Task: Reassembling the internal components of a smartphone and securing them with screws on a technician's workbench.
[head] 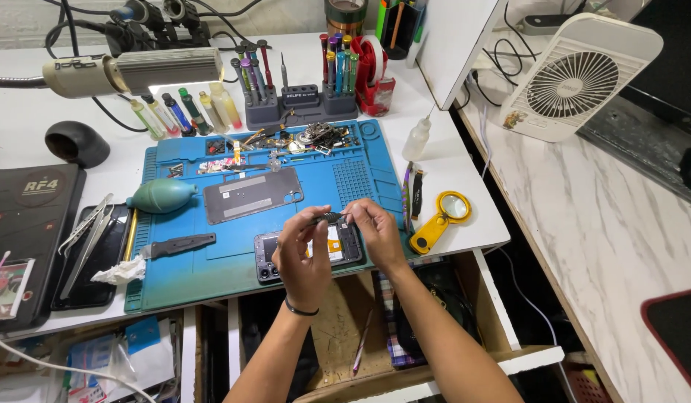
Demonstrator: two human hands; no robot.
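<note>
Both hands work above an opened smartphone (309, 252) lying face down near the front edge of the blue silicone repair mat (211, 276). Left hand (302, 257) curls over the phone's middle, fingertips pinched on one end of a small dark screwdriver (329, 218). Right hand (375, 231) grips the other end of the same tool between thumb and fingers. The tool is held level, just above the phone's top edge. Phone interior shows an orange patch; detail too small to read.

On the mat, behind the phone: the detached grey back cover (252, 195). To its left, a teal dust blower (162, 195). A black-handled pry tool (177, 246) lies left of the phone. A yellow magnifier (442, 218) rests off the mat, right of the hands.
</note>
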